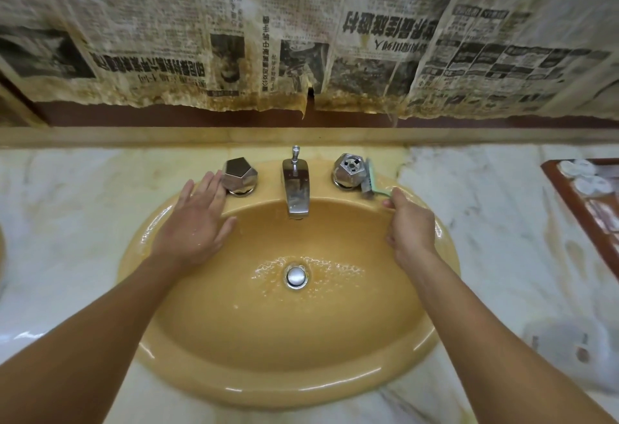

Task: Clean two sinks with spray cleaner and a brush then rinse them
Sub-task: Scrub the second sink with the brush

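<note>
Your right grip (410, 226) is grasping the handle of the green brush (370, 181) at the back right rim of the sink (301, 387). The bristle head sticks out just beyond it, touching the right tap knob (346, 171). Your left grip (197, 219) lies released, flat on the back left rim.

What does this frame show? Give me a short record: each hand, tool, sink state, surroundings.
left hand: open, flat on the sink rim beside the left knob
right hand: grips the brush handle
brush: green handle, head against the right knob
sink: yellow, wet, bubbles around the drain; no stream visible from the spout
surroundings: stained newspaper on the wall, wooden tray at right
</note>
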A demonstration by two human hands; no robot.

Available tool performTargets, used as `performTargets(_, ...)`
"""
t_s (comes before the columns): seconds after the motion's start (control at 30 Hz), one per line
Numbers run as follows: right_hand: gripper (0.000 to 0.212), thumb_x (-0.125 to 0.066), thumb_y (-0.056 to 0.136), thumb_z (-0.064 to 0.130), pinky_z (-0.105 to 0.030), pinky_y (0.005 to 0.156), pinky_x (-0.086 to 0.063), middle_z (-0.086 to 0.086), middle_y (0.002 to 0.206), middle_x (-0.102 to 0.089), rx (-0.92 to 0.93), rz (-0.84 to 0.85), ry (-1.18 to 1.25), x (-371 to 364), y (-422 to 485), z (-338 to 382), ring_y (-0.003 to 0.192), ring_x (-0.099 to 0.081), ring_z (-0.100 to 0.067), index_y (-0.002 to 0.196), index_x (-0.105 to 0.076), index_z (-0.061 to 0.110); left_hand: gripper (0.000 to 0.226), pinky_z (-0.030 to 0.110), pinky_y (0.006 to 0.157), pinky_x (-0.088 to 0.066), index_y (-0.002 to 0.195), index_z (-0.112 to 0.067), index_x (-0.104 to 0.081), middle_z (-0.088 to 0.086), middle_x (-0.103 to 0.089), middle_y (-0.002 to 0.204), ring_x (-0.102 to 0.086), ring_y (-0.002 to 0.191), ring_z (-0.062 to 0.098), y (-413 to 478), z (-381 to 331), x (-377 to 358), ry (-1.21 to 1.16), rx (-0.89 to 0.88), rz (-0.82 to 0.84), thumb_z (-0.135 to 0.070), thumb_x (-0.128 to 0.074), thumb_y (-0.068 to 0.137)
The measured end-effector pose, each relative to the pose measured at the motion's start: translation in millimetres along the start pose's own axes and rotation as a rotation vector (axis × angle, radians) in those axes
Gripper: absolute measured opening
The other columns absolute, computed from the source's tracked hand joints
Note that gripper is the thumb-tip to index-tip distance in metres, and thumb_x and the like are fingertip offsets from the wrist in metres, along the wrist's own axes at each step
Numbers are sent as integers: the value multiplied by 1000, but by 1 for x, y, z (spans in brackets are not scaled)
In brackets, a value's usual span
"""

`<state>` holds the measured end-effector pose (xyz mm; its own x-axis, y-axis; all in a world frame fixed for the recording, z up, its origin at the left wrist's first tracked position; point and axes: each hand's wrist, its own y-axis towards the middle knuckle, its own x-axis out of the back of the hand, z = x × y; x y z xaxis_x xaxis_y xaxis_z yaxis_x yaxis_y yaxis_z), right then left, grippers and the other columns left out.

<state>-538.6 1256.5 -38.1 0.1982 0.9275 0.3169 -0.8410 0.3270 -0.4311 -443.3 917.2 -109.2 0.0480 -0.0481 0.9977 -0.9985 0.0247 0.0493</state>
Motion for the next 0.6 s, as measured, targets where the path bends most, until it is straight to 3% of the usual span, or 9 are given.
performTargets(0.07, 38, -54, 97, 45, -33, 58, -42, -5, 71, -60, 136, -27, -250, 4, 6, 1, 63, -52, -24, 79, -74, 17, 80, 46, 126, -7, 149, 5, -37, 17, -23, 165, -16, 155, 27, 0, -1, 0, -5, 0, 6, -55, -20, 98)
performTargets(0.13, 42, -50, 99, 46, -33, 70, -40, -9, 86, -67, 312, -11, -521, 13, 19, 13, 84, -59, -28, 88, -77, 16, 81, 46, 126, -6, 151, 4, -35, 16, -21, 166, -14, 155, 26, 0, 0, -1, -15, 3, 4, -55, -19, 98)
performTargets(0.23, 41, -48, 101, 47, -37, 85, -47, -13, 111, -70, 457, 124, -845, 23, 49, 55, 104, -61, -33, 105, -77, 17, 81, 45, 126, -6, 152, 4, -33, 16, -20, 166, -13, 155, 26, 1, 0, 0, -10, 1, 3, -55, -18, 98)
performTargets(0.3, 41, -47, 103, 42, -35, 86, -46, -14, 123, -67, 498, 235, -1021, 20, 61, 87, 109, -59, -33, 118, -73, 14, 80, 47, 126, -8, 151, 4, -34, 16, -21, 166, -15, 155, 27, 2, 0, -1, -3, -2, 1, -55, -19, 98)
performTargets(0.4, 42, -45, 105, 41, -34, 90, -45, -16, 131, -61, 503, 364, -1221, -2, 69, 126, 113, -56, -33, 129, -67, 14, 80, 48, 126, -10, 152, 4, -34, 17, -22, 165, -15, 155, 27, 2, -1, 0, -4, -1, 4, -54, -20, 98)
performTargets(0.47, 42, -46, 105, 39, -37, 89, -48, -15, 123, -63, 517, 429, -1309, -25, 70, 142, 110, -58, -32, 130, -66, 12, 80, 48, 126, -10, 152, 3, -33, 17, -22, 165, -15, 155, 26, 2, -2, 1, 3, 3, 10, -54, -19, 98)
performTargets(0.53, 40, -52, 102, 40, -38, 80, -53, -11, 112, -66, 483, 486, -1315, -49, 66, 150, 100, -62, -30, 125, -69, 12, 80, 47, 126, -11, 153, 3, -32, 17, -22, 165, -15, 155, 27, 2, -2, 3, 11, 5, 14, -54, -19, 98)
performTargets(0.6, 38, -56, 99, 43, -41, 85, -54, -9, 120, -67, 451, 538, -1275, -72, 59, 151, 109, -62, -30, 123, -69, 16, 80, 47, 127, -10, 153, 3, -31, 17, -21, 166, -14, 155, 27, 2, -2, 4, 11, 6, 17, -54, -19, 98)
